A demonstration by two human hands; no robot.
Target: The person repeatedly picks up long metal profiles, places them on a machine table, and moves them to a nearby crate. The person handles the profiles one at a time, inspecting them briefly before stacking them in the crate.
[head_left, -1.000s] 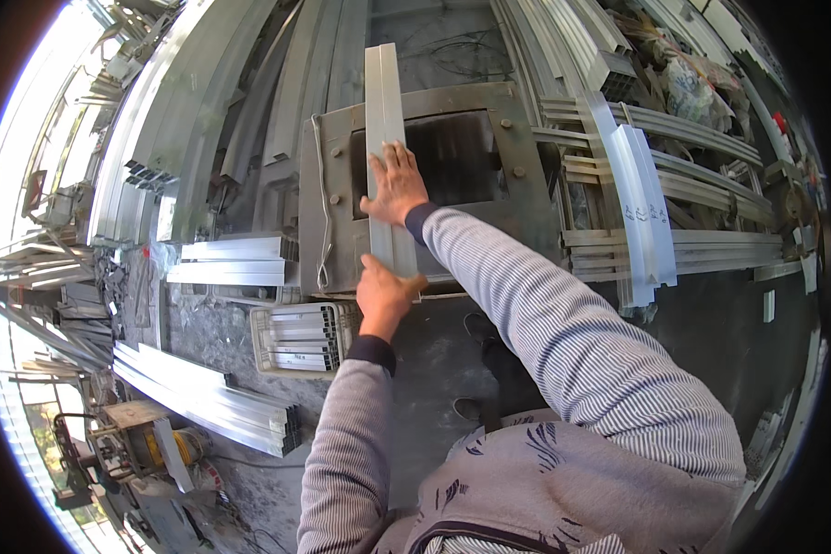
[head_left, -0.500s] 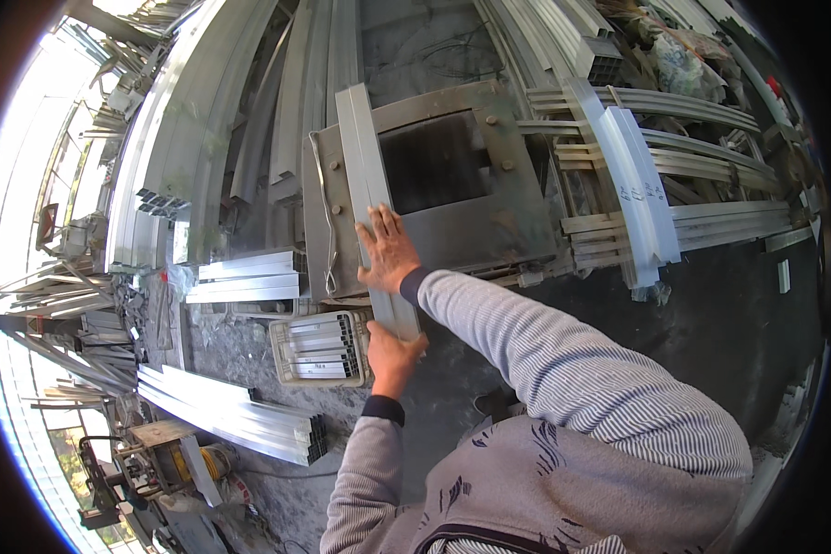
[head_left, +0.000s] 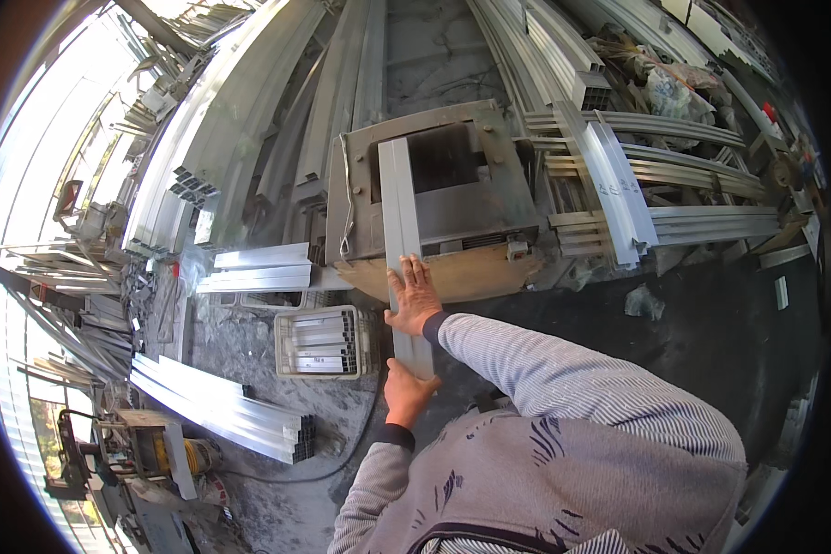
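A long, flat grey aluminium profile (head_left: 400,198) points away from me. Its far part overlaps the dark rectangular opening (head_left: 448,159) of a bolted steel machine top (head_left: 462,212). My left hand (head_left: 409,395) is closed round the near end, the thumb along one edge. Further up the same profile, my right hand (head_left: 415,297) grips it from above, fingers over the top face and thumb at the left edge. The undersides of the profile and of both hands are hidden.
Left of the hands stands a pale plastic crate (head_left: 321,342) of short profile pieces. Bundled profiles (head_left: 226,406) lie on the floor nearer me. Long stacks (head_left: 240,120) rise at far left. A rack (head_left: 665,166) of profiles is at right. A cable (head_left: 342,466) crosses the floor.
Both hands have drawn the profile back toward me, so its far end has left the machine's far edge and lies over the opening. My view has shifted, showing the machine's wooden front.
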